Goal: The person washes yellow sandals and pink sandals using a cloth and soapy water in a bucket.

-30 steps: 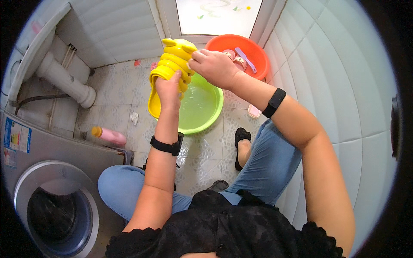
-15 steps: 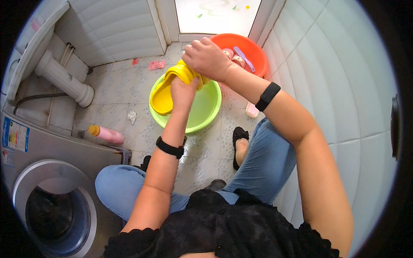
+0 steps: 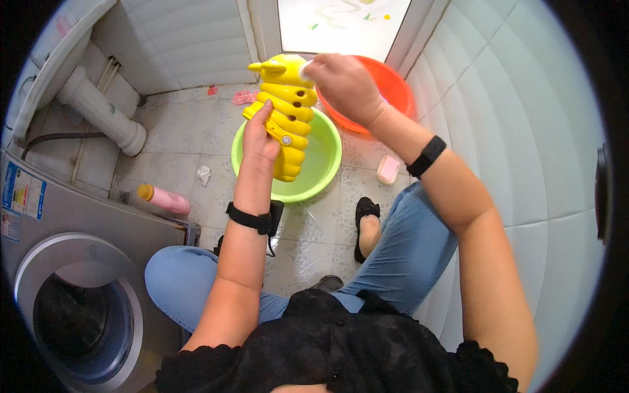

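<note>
Yellow clog (image 3: 298,128), ridged and horned at the toe, stands nearly upright over the green basin (image 3: 304,194), its strap side turned outward. Half a second ago we had it tipped low across that basin with the opening facing us; now we have raised it. Our left hand (image 3: 261,139) grips it by the strap, thumb pressed flat on the ridges, the other fingers mostly hidden. Our right hand (image 3: 346,84), beyond the green basin's right side, has its fingers curled together, pinching a blurred white piece (image 3: 305,71) at the clog's toe; we cannot tell each fingertip.

The green basin looks to hold water. Just beyond it to the right is the orange basin (image 3: 396,85), its contents now largely covered by our right hand and forearm. Right of the green basin, a small box (image 3: 388,169) holds a pink block.

Patterned tiles (image 3: 216,131) run beneath the green basin. Left of it lie a white crumpled scrap (image 3: 204,174) and a pink bottle (image 3: 167,200) with a yellow cap; farther left stands a washing machine (image 3: 157,252). Beyond the basin is a bright door panel (image 3: 341,29).
</note>
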Motion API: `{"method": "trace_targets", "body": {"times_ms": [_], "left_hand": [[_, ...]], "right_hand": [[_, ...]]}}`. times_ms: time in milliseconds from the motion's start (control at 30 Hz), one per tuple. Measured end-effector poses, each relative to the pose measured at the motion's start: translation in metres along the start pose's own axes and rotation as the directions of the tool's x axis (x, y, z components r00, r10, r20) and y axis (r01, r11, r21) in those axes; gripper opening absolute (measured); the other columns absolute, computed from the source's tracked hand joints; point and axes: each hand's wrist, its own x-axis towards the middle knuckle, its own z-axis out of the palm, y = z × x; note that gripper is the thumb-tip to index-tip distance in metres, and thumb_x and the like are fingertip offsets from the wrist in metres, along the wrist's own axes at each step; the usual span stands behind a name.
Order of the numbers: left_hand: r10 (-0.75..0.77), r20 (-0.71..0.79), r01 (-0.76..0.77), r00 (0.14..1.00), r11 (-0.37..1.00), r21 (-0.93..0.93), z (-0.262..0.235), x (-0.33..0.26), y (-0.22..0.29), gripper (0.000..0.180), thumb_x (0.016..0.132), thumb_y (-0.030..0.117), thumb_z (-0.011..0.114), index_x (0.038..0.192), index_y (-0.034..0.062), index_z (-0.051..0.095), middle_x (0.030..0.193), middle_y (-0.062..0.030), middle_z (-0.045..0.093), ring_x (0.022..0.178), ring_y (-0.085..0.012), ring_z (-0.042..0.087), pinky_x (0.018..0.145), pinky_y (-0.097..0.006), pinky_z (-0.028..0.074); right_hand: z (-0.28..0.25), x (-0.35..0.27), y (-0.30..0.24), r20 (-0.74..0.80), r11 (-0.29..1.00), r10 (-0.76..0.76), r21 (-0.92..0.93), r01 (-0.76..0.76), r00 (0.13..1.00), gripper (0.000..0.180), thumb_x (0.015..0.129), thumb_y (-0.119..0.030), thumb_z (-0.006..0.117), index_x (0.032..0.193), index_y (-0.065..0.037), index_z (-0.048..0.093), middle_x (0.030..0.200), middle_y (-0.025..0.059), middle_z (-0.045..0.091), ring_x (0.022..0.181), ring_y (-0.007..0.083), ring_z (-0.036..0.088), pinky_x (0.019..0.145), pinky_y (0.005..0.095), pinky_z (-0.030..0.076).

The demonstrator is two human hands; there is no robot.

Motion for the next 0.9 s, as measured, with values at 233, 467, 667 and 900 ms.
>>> {"method": "trace_targets", "body": {"times_ms": [233,467,667,900], "left_hand": [[-0.158,0.154,0.161,0.975,0.987,-0.013,-0.003,-0.007,-0.012,0.035,0.095,0.017,0.057,0.127,0.0022,0.051,0.12,-0.015,0.062,0.106,-0.0285,0.063,0.093,-0.043,0.05],[-0.097,0.196,0.038,0.976,0.958,0.283,-0.005,-0.017,-0.028,0.033,0.091,0.013,0.062,0.12,0.0013,0.055,0.111,-0.0109,0.065,0.098,-0.0239,0.065,0.087,-0.038,0.051],[0.027,0.061,-0.04,0.998,0.973,0.226,-0.022,-0.009,-0.04,0.03,0.092,0.012,0.059,0.12,0.0015,0.055,0.111,-0.0109,0.065,0.097,-0.0243,0.065,0.085,-0.038,0.053],[0.137,0.096,-0.155,0.986,0.965,0.211,-0.034,0.0,-0.018,0.037,0.096,0.02,0.056,0.129,0.0037,0.049,0.122,-0.0094,0.061,0.109,-0.0238,0.062,0.093,-0.04,0.049]], "right_hand": [[0.007,0.005,0.0,0.143,0.977,0.155,0.128,-0.173,0.978,0.022,0.081,-0.011,0.06,0.103,-0.009,0.058,0.1,0.0124,0.059,0.088,0.0303,0.062,0.076,0.0389,0.051],[0.01,-0.011,0.025,0.338,0.867,0.387,0.184,-0.463,0.858,0.021,0.088,-0.013,0.049,0.106,-0.006,0.059,0.103,0.0152,0.058,0.096,0.0359,0.058,0.086,0.0422,0.048],[0.003,-0.03,-0.002,0.252,0.94,0.218,0.204,-0.272,0.943,0.025,0.08,-0.002,0.051,0.102,-0.004,0.06,0.105,0.0133,0.057,0.103,0.0329,0.056,0.09,0.0406,0.048],[-0.005,-0.047,0.006,0.29,0.957,0.168,0.183,-0.227,0.942,0.023,0.081,-0.004,0.057,0.103,-0.007,0.061,0.103,0.0111,0.058,0.098,0.0303,0.058,0.083,0.0393,0.05]]}}
